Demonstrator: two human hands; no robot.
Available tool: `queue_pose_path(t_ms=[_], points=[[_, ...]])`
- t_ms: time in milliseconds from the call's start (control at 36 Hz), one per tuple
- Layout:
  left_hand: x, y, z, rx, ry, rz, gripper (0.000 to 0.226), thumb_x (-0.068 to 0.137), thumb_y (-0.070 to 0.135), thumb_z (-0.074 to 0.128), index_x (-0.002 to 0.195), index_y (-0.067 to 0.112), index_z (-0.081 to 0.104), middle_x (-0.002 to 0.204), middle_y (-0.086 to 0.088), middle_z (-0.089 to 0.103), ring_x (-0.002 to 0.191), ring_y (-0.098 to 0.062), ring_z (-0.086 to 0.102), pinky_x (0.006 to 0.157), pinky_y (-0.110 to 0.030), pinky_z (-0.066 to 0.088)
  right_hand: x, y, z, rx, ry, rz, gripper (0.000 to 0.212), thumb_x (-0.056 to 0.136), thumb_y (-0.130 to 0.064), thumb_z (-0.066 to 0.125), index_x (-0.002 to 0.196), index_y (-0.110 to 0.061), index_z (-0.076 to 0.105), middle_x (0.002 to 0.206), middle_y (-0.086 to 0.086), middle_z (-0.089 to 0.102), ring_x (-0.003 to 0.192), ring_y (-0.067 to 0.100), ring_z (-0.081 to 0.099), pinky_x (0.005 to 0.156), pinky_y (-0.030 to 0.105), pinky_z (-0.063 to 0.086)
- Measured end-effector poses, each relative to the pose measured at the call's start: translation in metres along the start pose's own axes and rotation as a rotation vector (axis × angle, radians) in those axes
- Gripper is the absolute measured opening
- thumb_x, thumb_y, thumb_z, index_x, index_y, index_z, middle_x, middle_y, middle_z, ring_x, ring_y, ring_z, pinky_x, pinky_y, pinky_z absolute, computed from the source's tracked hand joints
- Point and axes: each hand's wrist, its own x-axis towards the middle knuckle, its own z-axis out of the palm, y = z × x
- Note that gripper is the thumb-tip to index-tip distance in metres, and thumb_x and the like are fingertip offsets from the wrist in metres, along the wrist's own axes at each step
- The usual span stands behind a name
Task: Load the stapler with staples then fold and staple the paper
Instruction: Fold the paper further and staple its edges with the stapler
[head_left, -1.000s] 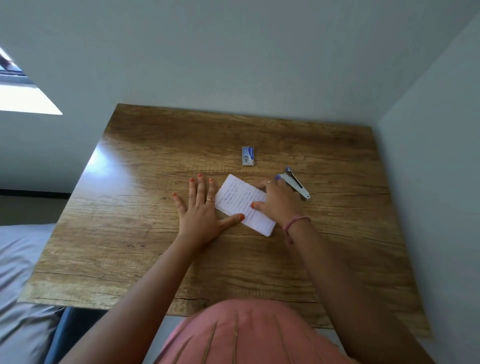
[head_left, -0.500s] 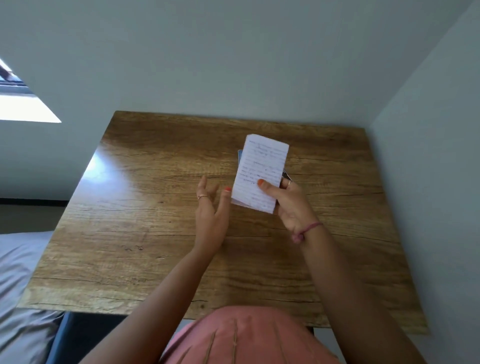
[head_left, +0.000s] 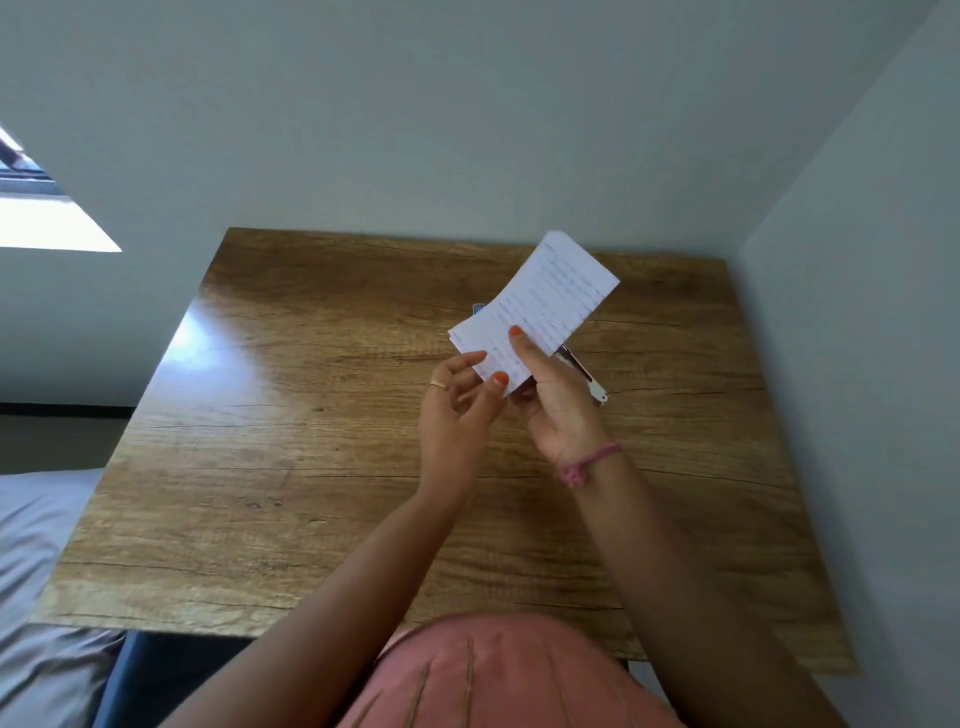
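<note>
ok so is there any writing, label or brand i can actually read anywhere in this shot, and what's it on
Nothing here can be read.
Folded paper, pinched by the right hand and the left hand: lines of handwriting, too small and blurred to read.
Small blue box behind the paper: mostly hidden, no label legible.
Stapler on the table: only partly visible, no brand or marking seen.

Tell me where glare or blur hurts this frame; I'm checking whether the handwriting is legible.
Head view: window glare whitens the table's left edge; the folded paper, held by both hands, is soft, its handwriting unreadable; wide-angle distortion splays the table's edges.
</note>
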Motion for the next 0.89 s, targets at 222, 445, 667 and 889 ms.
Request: queue_pose_path(t_ms=[222, 445, 667, 889], points=[[0.019, 0.010, -0.023, 0.036, 0.022, -0.085, 0.020, 0.085, 0.008, 0.071, 0.103, 0.019, 0.071, 0.090, 0.006, 0.076, 0.085, -0.012, 0.072, 0.071, -0.027, 0.059, 0.009, -0.004, -0.015, -0.393, -0.054, -0.141, 0.037, 0.076, -0.039, 0.073, 0.103, -0.016, 0.067, 0.103, 0.001, 0.073, 0.101, 0.018, 0.067, 0.085, 0.032, 0.055], [0.025, 0.025, -0.042, -0.022, 0.091, -0.058, 0.029, 0.085, 0.005, 0.070, 0.112, 0.015, 0.068, 0.109, 0.002, 0.071, 0.097, -0.011, 0.070, 0.071, -0.020, 0.056, 0.048, -0.012, -0.070, -1.590, 0.270, -0.581, 0.047, 0.080, -0.036, 0.073, 0.120, -0.016, 0.057, 0.120, 0.007, 0.052, 0.110, 0.022, 0.051, 0.091, 0.031, 0.048], [0.025, 0.038, -0.039, -0.038, 0.028, -0.022, 0.030, 0.087, 0.005, 0.066, 0.110, 0.025, 0.068, 0.102, 0.016, 0.073, 0.099, -0.008, 0.069, 0.076, -0.023, 0.056, 0.052, -0.004, -0.067, -1.462, 0.282, -0.402, 0.042, 0.089, -0.020, 0.064, 0.129, -0.014, 0.054, 0.121, 0.006, 0.058, 0.107, 0.019, 0.056, 0.091, 0.031, 0.048], [0.021, 0.049, -0.034, -0.085, -0.033, 0.022, 0.033, 0.087, 0.004, 0.067, 0.112, 0.025, 0.067, 0.108, 0.008, 0.072, 0.102, -0.013, 0.069, 0.075, -0.023, 0.056, -0.002, -0.011, -0.050, -0.103, -0.110, 0.108, 0.040, 0.082, -0.024, 0.068, 0.115, -0.002, 0.063, 0.095, 0.007, 0.068, 0.080, 0.012, 0.065, 0.065, 0.023, 0.055]])
